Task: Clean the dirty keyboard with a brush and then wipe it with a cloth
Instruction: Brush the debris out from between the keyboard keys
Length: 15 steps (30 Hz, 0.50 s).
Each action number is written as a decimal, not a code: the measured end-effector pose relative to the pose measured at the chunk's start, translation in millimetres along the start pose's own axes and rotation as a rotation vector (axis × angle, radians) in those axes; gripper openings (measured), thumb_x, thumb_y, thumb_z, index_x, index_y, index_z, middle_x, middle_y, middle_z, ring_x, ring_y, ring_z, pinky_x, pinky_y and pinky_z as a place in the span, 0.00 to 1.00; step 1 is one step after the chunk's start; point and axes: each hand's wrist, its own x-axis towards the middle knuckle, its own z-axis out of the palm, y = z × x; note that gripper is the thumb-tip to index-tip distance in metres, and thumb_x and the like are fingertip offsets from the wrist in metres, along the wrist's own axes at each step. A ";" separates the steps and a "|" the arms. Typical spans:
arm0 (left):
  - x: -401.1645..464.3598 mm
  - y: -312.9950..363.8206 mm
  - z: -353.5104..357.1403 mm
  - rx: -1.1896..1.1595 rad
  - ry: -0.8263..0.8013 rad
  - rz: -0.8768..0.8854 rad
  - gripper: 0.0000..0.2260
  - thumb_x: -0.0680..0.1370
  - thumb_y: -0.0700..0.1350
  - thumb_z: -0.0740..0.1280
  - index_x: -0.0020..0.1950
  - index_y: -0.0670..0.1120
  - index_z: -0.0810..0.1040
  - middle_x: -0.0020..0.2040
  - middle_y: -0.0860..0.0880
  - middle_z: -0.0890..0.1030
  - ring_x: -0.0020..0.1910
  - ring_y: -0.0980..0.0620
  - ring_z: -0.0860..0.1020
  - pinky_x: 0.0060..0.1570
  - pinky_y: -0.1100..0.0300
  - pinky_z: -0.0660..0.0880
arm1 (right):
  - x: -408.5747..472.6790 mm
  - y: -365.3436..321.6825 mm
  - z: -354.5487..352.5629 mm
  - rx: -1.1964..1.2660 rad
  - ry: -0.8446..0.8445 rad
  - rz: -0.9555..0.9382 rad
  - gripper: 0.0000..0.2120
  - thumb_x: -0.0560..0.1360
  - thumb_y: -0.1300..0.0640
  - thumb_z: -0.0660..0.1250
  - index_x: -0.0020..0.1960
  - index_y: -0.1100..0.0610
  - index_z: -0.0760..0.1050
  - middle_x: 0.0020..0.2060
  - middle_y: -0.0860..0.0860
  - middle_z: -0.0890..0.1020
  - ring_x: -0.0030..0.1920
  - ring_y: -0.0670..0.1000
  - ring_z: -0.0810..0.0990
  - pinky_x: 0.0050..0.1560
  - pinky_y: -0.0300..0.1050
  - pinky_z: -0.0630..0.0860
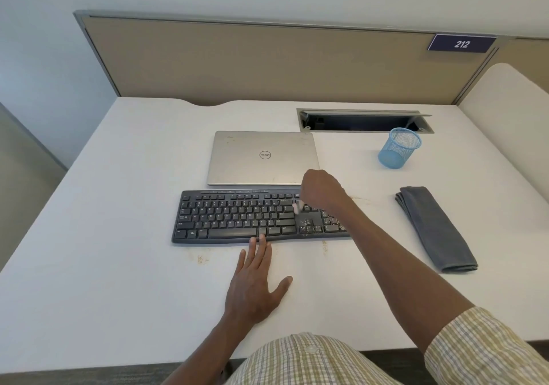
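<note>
A black keyboard (237,216) lies on the white desk, with pale crumbs on its right-hand keys. My right hand (320,187) hovers over the keyboard's right part, fingers curled round a small brush (298,207) whose pale tip touches the keys; most of the brush is hidden in the fist. My left hand (255,277) lies flat on the desk in front of the keyboard, its straight fingertips touching the keyboard's front edge. A folded grey cloth (433,230) lies to the right, apart from both hands.
A shut silver laptop (263,157) sits just behind the keyboard. A blue mesh pen cup (399,148) stands at the back right, near an open cable slot (364,121). Crumbs (202,259) dot the desk (104,236) in front of the keyboard. A partition wall closes the back.
</note>
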 end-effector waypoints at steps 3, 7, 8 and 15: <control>0.0 -0.1 -0.4 0.007 -0.003 0.004 0.41 0.78 0.72 0.43 0.82 0.48 0.40 0.81 0.53 0.33 0.79 0.53 0.32 0.78 0.57 0.35 | -5.8 13.9 -4.4 -0.009 -0.109 -0.032 0.14 0.72 0.66 0.62 0.31 0.58 0.62 0.27 0.50 0.68 0.27 0.48 0.65 0.26 0.40 0.61; -0.3 0.4 -0.4 -0.008 0.010 0.006 0.41 0.78 0.72 0.44 0.83 0.48 0.42 0.82 0.52 0.35 0.80 0.53 0.33 0.78 0.58 0.36 | 0.8 36.4 -15.9 0.064 0.004 0.071 0.10 0.72 0.65 0.64 0.32 0.60 0.70 0.28 0.51 0.73 0.30 0.52 0.73 0.28 0.40 0.66; -0.2 0.5 -0.3 -0.011 0.012 0.007 0.41 0.78 0.72 0.45 0.83 0.47 0.43 0.82 0.52 0.36 0.80 0.53 0.33 0.78 0.57 0.36 | 3.6 40.5 -17.2 0.082 0.088 0.114 0.07 0.72 0.64 0.64 0.35 0.61 0.74 0.29 0.51 0.75 0.31 0.53 0.75 0.30 0.40 0.68; 0.2 0.6 -0.1 -0.005 0.009 0.008 0.41 0.78 0.72 0.45 0.83 0.48 0.43 0.82 0.52 0.36 0.80 0.53 0.34 0.77 0.58 0.36 | 4.8 47.4 -5.1 0.131 0.145 0.179 0.06 0.74 0.62 0.64 0.40 0.63 0.77 0.34 0.54 0.79 0.36 0.56 0.78 0.36 0.44 0.75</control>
